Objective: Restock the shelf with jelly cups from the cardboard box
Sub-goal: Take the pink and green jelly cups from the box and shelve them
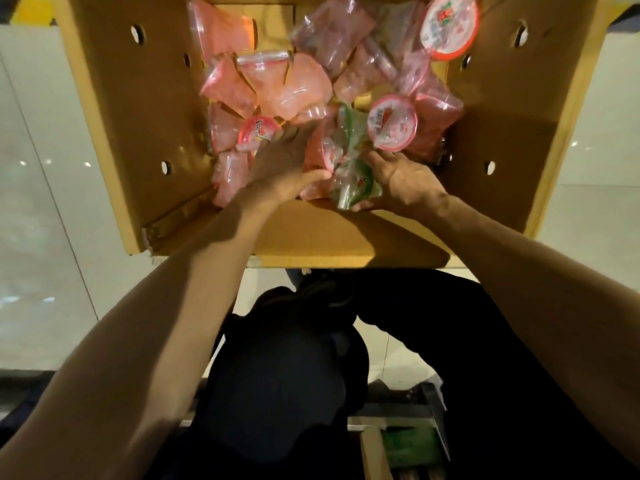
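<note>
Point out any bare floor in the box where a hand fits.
A bare strip shows by the far wall between pink packs, and a small gap beside the red-rimmed cup. Elsewhere it is crowded, most around the left hand and the right hand holding the green pack.

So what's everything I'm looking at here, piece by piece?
cardboard box: one, brown, open, in front of the person
pink jelly cups: many, too jumbled to count, pink, filling the box
green jelly cup: one, green, by the box's near wall, held
second green cup: one, green, mid-box among pink ones
floor: white, glossy, around the box
trousers: dark, bottom centre
left grip: one hand, fingers stretched over pink cups
right grip: one hand, holding the green jelly cup
</note>
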